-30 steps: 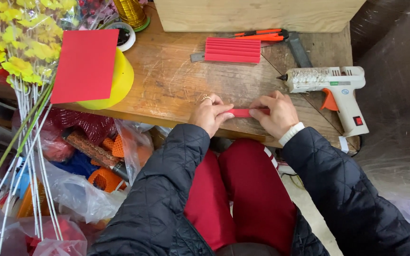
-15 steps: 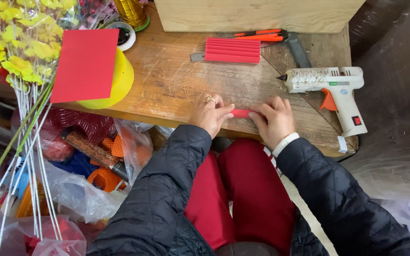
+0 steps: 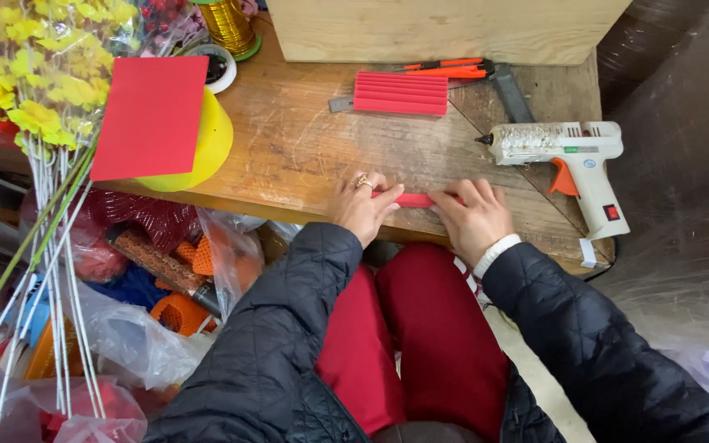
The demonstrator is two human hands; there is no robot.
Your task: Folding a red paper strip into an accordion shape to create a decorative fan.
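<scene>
L hand & R hand press a folded red strip flat on bench near front edge, fingers curled over its ends; grip prob. pinching, partly hidden. Glue gun just right; pleated red paper behind.

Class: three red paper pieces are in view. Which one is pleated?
The pleated red piece beside the orange cutter; the red sheet is flat, the red strip folded narrow.

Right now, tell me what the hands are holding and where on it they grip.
A folded red paper strip pressed on the wooden table: the left hand pins its left end, the right hand its right end.
</scene>
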